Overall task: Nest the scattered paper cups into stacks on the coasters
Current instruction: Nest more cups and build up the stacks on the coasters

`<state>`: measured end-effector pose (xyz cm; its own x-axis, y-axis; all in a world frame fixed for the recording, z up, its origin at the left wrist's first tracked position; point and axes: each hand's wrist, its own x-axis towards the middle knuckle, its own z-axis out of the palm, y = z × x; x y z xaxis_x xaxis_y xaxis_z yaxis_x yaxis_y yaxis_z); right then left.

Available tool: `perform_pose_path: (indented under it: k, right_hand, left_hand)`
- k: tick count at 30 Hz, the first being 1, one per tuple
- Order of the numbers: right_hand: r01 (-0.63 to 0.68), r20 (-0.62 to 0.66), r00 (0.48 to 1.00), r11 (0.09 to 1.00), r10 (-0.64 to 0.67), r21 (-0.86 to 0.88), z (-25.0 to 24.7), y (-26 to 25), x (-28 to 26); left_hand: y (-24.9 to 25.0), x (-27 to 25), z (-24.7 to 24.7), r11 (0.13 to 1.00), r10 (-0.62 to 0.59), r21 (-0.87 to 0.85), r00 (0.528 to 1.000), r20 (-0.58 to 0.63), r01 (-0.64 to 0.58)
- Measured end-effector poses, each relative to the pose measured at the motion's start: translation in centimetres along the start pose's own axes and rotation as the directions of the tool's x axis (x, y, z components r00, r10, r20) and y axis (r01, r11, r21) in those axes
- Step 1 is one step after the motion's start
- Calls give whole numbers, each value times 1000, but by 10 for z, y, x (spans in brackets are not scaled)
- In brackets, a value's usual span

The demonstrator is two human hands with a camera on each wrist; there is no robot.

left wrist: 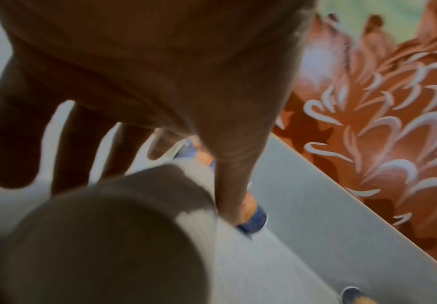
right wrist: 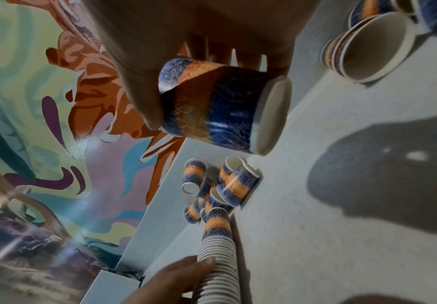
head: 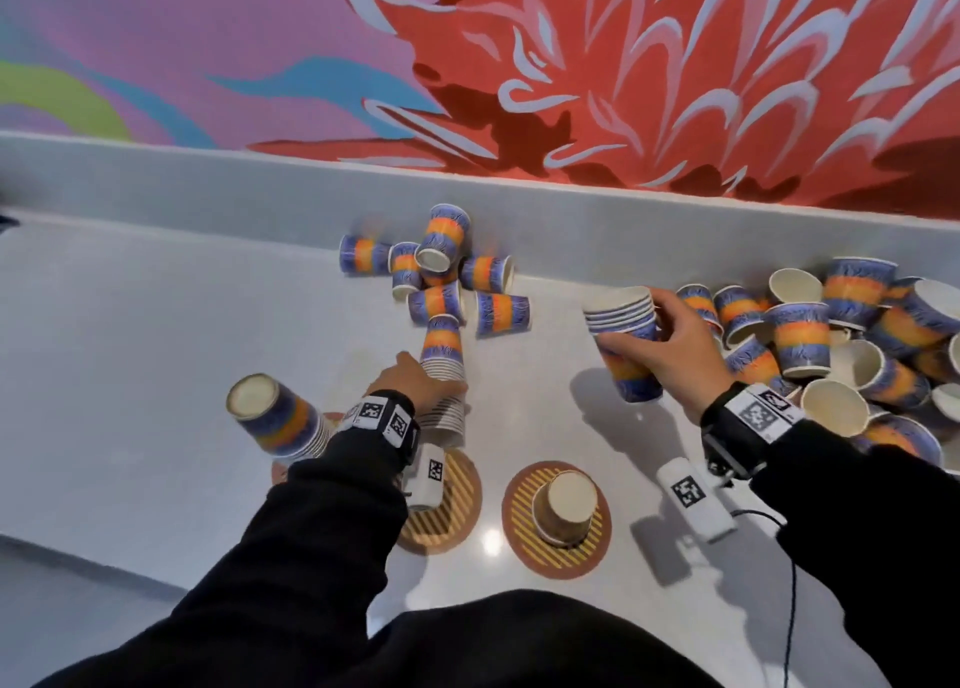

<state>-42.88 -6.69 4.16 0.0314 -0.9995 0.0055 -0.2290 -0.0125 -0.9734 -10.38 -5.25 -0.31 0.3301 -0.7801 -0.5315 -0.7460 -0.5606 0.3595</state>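
Note:
My right hand (head: 647, 336) grips a short nest of blue-and-orange paper cups (head: 623, 344), mouths up and tilted, just above the counter; the right wrist view shows thumb and fingers round that nest (right wrist: 220, 109). My left hand (head: 431, 375) lies with straight, spread fingers against a tall stack of upside-down cups (head: 442, 375) that leans back from a striped coaster (head: 457, 500). In the blurred left wrist view the thumb (left wrist: 233, 185) runs along this tall stack (left wrist: 196, 205). A second upside-down stack (head: 275, 417) stands at the left, its coaster mostly hidden. One upside-down cup (head: 563, 505) sits on the right coaster (head: 519, 526).
Several loose cups (head: 441, 272) lie on their sides by the raised back ledge (head: 208, 194). A large pile of cups (head: 857, 344) fills the right side of the white counter. A painted wall rises behind. A cable (head: 792, 609) hangs near my right sleeve.

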Motion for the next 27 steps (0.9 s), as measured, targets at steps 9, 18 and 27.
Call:
perform_pose_path:
  k: [9,18,27]
  right_hand:
    - [-39,-11,999,999,40,37,32,-26,-58]
    - [-78,-154,984,993,91,92,60,-39,-87]
    - [-66,-124,990,998,63,-18,111,-50,-122]
  left_hand:
    - [-45,-7,-9,870,201,-478,973,116,-123]
    - [-113,-48,12,753,580,-430,811,74,-499]
    - [-132,-42,24,723,665,-340,739,105,-602]
